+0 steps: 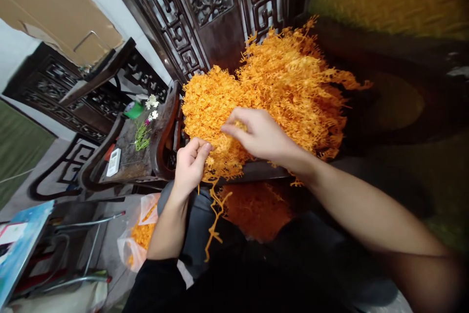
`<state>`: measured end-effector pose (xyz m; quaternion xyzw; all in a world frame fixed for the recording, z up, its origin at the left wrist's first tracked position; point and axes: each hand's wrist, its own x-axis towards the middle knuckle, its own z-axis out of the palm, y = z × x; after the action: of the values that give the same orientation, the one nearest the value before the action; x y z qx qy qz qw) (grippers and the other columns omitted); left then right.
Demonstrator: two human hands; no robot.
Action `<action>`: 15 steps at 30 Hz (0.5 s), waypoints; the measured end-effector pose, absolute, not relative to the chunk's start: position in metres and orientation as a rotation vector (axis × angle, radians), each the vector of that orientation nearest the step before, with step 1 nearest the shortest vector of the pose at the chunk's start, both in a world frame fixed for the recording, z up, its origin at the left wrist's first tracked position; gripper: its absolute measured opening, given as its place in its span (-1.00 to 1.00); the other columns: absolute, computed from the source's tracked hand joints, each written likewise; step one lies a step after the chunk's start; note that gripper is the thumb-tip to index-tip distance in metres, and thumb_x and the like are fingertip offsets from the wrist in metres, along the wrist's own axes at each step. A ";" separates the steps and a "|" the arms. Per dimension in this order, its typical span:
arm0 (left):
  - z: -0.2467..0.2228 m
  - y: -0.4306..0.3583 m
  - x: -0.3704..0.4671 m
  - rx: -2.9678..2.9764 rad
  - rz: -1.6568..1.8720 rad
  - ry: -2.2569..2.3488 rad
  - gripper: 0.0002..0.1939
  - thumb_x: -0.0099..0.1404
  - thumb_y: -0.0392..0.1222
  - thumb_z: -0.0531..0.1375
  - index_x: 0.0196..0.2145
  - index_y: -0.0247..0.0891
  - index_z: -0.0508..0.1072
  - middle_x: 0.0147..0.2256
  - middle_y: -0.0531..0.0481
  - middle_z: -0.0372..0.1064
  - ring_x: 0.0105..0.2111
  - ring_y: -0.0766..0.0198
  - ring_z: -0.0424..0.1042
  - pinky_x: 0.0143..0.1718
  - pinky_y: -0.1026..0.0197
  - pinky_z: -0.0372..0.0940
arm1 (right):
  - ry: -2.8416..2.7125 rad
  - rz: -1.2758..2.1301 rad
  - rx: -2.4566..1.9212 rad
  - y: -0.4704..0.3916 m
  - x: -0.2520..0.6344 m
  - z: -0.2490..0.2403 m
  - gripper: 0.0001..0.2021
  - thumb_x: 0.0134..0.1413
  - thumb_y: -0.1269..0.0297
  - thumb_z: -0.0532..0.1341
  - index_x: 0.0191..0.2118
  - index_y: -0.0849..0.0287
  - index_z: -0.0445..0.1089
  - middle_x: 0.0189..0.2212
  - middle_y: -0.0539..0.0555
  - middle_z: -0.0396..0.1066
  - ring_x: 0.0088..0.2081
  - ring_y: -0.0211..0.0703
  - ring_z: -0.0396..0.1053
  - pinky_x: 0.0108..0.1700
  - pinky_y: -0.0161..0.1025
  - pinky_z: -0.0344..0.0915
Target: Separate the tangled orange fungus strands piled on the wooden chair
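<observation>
A large pile of fuzzy orange branching strands [293,78] lies on a dark wooden bench. My left hand [189,162] is closed in a pinch at the pile's near left edge, with thumb and forefinger on an orange strand. A loose orange strand [217,218] hangs below the pinch, over my lap. To the right, my right hand [258,133] is over the front of the pile, its thumb and forefinger curved until the tips nearly meet. Orange-yellow shows inside that curve, but what the fingertips hold is too small to make out.
A carved dark wood backrest [223,39] rises behind the pile. On the small side table [135,161] are a white remote control [114,162], a green tape roll [134,109] and artificial flowers [152,103]. A plastic bag [136,254] of orange pieces stands on the floor.
</observation>
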<state>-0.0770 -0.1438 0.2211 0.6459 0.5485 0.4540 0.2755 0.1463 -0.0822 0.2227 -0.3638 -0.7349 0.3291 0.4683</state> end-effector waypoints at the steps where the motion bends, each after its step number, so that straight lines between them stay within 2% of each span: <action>1: 0.221 -0.143 -0.080 1.674 1.262 1.468 -0.68 0.33 0.04 0.31 -0.41 -0.26 0.51 -0.52 0.06 0.34 -0.53 0.36 0.21 -0.50 0.30 0.07 | -1.655 0.759 -0.935 -0.077 0.152 0.223 -0.77 0.32 0.14 0.23 -0.25 0.21 0.50 -0.28 0.11 0.55 -0.25 -0.15 0.45 -0.16 -0.19 0.30; 3: 0.221 -0.140 -0.086 1.527 1.361 1.460 -0.67 0.31 0.06 0.33 -0.42 -0.26 0.51 -0.55 0.08 0.30 -0.58 0.39 0.16 -0.55 0.31 0.02 | -1.422 0.739 -0.957 -0.068 0.163 0.224 -0.74 0.34 0.09 0.21 -0.20 0.19 0.48 -0.26 0.11 0.53 -0.31 -0.22 0.42 -0.23 -0.22 0.28; 6: 0.221 -0.138 -0.091 1.421 1.399 1.455 -0.67 0.29 0.08 0.34 -0.41 -0.26 0.49 -0.58 0.11 0.22 -0.61 0.42 0.11 -0.58 0.32 -0.04 | -1.439 0.955 -0.865 -0.064 0.172 0.225 -0.72 0.30 0.06 0.24 -0.13 0.19 0.50 -0.26 0.10 0.51 -0.45 -0.30 0.36 -0.34 -0.23 0.25; 10: 0.220 -0.139 -0.088 1.450 1.396 1.411 -0.67 0.32 0.08 0.31 -0.40 -0.25 0.47 -0.57 0.12 0.21 -0.61 0.42 0.09 -0.57 0.32 -0.02 | -1.703 1.287 -0.838 -0.071 0.159 0.220 -0.54 0.25 -0.05 0.24 0.06 0.20 0.52 -0.53 -0.02 0.38 -0.57 -0.29 0.24 -0.42 -0.23 0.17; 12: 0.219 -0.140 -0.086 1.467 1.403 1.408 -0.68 0.34 0.06 0.30 -0.40 -0.24 0.46 -0.56 0.12 0.22 -0.60 0.42 0.11 -0.55 0.31 0.01 | -1.874 1.333 -0.829 -0.074 0.149 0.217 -0.52 0.22 -0.09 0.25 0.01 0.21 0.55 -0.51 -0.01 0.41 -0.50 -0.25 0.30 -0.36 -0.22 0.20; 15: 0.218 -0.138 -0.088 1.535 1.476 1.458 -0.69 0.33 0.04 0.32 -0.40 -0.26 0.48 -0.52 0.09 0.30 -0.55 0.41 0.18 -0.51 0.31 0.07 | -2.103 1.304 -0.688 -0.078 0.142 0.219 -0.63 0.22 -0.05 0.26 -0.24 0.21 0.57 -0.37 0.05 0.51 -0.34 -0.21 0.39 -0.25 -0.23 0.23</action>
<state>-0.0883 -0.1379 0.2181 0.5716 0.5428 0.5496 0.2766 0.1416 -0.0776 0.2188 -0.2569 -0.7855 0.4869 0.2827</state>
